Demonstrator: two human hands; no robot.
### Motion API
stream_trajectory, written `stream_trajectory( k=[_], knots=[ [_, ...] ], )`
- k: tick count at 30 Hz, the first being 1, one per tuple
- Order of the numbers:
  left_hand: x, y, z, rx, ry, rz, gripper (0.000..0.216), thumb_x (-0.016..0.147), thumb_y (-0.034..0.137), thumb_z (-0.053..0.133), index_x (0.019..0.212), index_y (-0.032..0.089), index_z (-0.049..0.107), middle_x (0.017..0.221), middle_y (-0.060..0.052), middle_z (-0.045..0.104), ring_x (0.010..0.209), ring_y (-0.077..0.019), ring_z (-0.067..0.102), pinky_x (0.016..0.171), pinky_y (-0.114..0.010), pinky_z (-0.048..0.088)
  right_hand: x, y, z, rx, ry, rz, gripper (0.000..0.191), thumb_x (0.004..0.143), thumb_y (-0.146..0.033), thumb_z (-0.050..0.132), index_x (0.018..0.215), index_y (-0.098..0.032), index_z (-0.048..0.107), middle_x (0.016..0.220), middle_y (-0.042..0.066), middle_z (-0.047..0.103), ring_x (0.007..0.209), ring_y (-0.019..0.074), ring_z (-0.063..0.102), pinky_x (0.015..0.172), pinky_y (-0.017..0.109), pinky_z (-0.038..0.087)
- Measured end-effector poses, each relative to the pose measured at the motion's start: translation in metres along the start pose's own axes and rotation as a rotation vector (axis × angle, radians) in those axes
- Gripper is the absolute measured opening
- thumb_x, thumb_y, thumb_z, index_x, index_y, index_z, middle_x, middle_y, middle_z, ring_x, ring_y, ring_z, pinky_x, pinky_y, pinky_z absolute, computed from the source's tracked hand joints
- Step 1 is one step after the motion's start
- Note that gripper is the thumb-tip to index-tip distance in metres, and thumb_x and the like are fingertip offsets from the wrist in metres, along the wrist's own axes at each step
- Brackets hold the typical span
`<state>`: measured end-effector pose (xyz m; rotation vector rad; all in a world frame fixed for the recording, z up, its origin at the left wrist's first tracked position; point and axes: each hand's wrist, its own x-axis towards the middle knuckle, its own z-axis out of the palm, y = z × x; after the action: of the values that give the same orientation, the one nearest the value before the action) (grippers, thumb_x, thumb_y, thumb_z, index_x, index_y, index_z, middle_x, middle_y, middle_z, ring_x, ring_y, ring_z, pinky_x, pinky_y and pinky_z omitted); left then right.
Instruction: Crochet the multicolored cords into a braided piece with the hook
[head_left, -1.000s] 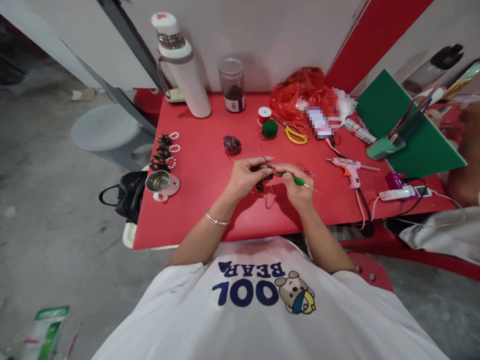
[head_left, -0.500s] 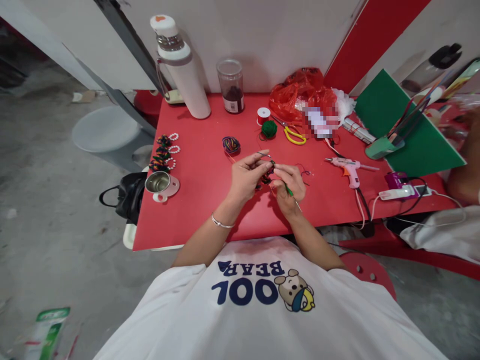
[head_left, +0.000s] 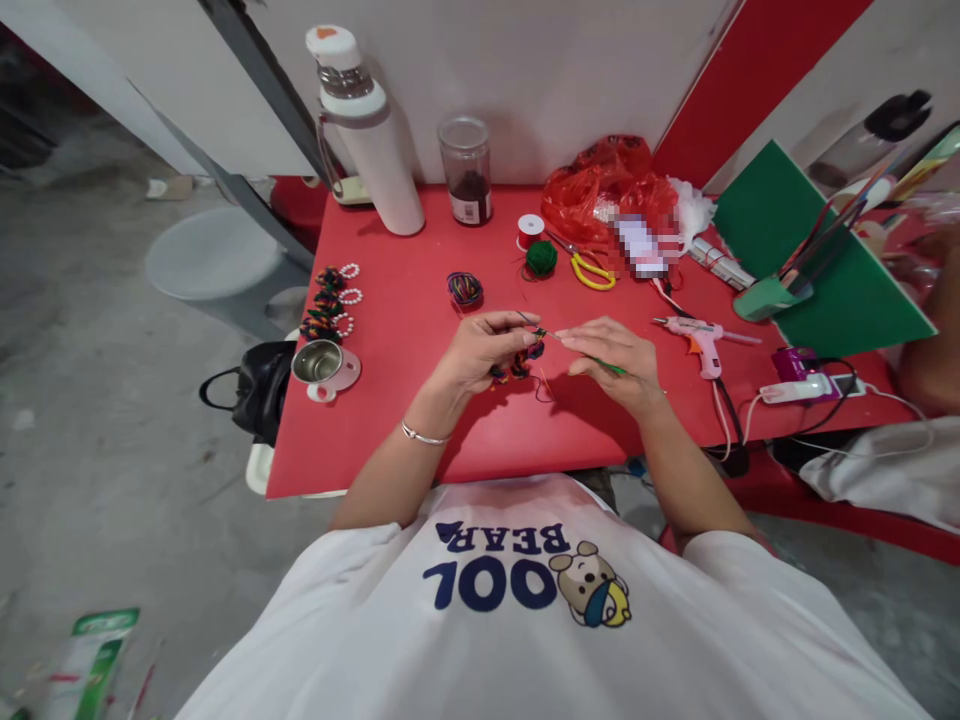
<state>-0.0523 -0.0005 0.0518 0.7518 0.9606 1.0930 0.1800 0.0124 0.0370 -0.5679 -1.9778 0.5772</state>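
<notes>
Between the fingers of my left hand point(head_left: 480, 350) is a small multicoloured crocheted piece point(head_left: 517, 365), dark with orange and red flecks, its lower part hanging below the fingers. My right hand point(head_left: 615, 365) grips a crochet hook point(head_left: 609, 367) with a green handle, its metal shaft pointing left to the top of the piece. Loose yarn ends dangle under the work. A ball of multicoloured yarn point(head_left: 464, 289) lies just beyond my left hand, with a strand running toward it. Farther back sits a green yarn ball point(head_left: 541, 258).
Yellow-handled pliers point(head_left: 592, 271), a red ribbon spool point(head_left: 529, 232) and a phone point(head_left: 639, 246) lie at the back. A pink glue gun point(head_left: 701, 340) with cords is on the right. Left stand a steel cup point(head_left: 326, 370), beaded yarn pieces point(head_left: 328, 300) and a tall bottle point(head_left: 375, 150).
My right hand has moved right with the hook, away from my left hand, and its fingers are straighter. My left hand has shifted slightly left, so more of the crocheted piece shows.
</notes>
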Motion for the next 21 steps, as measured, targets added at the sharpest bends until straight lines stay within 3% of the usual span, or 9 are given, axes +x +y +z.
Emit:
stream_trajectory(
  k=[3,7,12,14,17,21],
  knots=[
    [-0.001,0.002,0.000,0.037,-0.020,-0.009,0.042,0.052,0.027,0.100,0.088,0.013,0.083,0.064,-0.004,0.072,0.041,-0.0029,0.038,0.041,-0.022,0.017,0.004,-0.007,-0.007,0.048,-0.024,0.039,0.030,0.091,-0.041,0.082,0.121,-0.040,0.081,0.114,0.002,0.086,0.100,0.0240,0.081,0.093,0.045,0.063],
    [-0.003,0.003,0.000,0.043,-0.038,-0.022,0.036,0.053,0.025,0.097,0.084,0.014,0.084,0.062,-0.003,0.070,0.040,-0.0021,0.032,0.041,-0.022,0.019,0.000,-0.006,-0.008,0.178,0.013,0.230,0.023,0.094,-0.050,0.076,0.107,-0.034,0.085,0.104,0.004,0.086,0.096,0.0244,0.081,0.093,0.044,0.064],
    [-0.002,-0.004,0.012,0.031,-0.050,0.004,0.040,0.056,0.025,0.094,0.092,0.013,0.084,0.062,0.000,0.068,0.043,-0.0023,0.033,0.043,-0.021,0.021,-0.015,0.004,0.027,0.431,0.255,0.464,0.040,0.096,-0.067,0.064,0.099,-0.032,0.083,0.090,0.002,0.083,0.077,0.0191,0.078,0.074,0.036,0.066],
    [-0.001,-0.011,0.021,0.056,0.015,0.083,0.042,0.058,0.022,0.091,0.098,0.014,0.084,0.064,0.002,0.068,0.048,-0.0042,0.042,0.047,-0.021,0.030,-0.021,0.002,0.044,0.312,0.379,0.449,0.042,0.098,-0.068,0.061,0.101,-0.032,0.082,0.094,0.003,0.082,0.083,0.0197,0.077,0.079,0.037,0.065],
    [0.000,-0.023,0.034,0.096,0.162,0.212,0.042,0.063,0.018,0.086,0.105,0.015,0.082,0.067,0.003,0.068,0.061,-0.0076,0.057,0.061,-0.021,0.045,-0.027,-0.004,0.063,-0.044,0.440,0.349,0.031,0.099,-0.059,0.066,0.109,-0.035,0.083,0.106,0.005,0.081,0.102,0.0229,0.076,0.096,0.042,0.062],
    [0.003,-0.030,0.038,0.026,0.184,0.187,0.044,0.065,0.023,0.086,0.108,0.014,0.081,0.067,0.003,0.067,0.057,-0.0072,0.053,0.056,-0.021,0.040,-0.030,-0.001,0.072,-0.246,0.444,0.219,0.039,0.096,-0.067,0.063,0.112,-0.036,0.082,0.111,0.007,0.081,0.105,0.0268,0.074,0.100,0.048,0.058]
  ],
)
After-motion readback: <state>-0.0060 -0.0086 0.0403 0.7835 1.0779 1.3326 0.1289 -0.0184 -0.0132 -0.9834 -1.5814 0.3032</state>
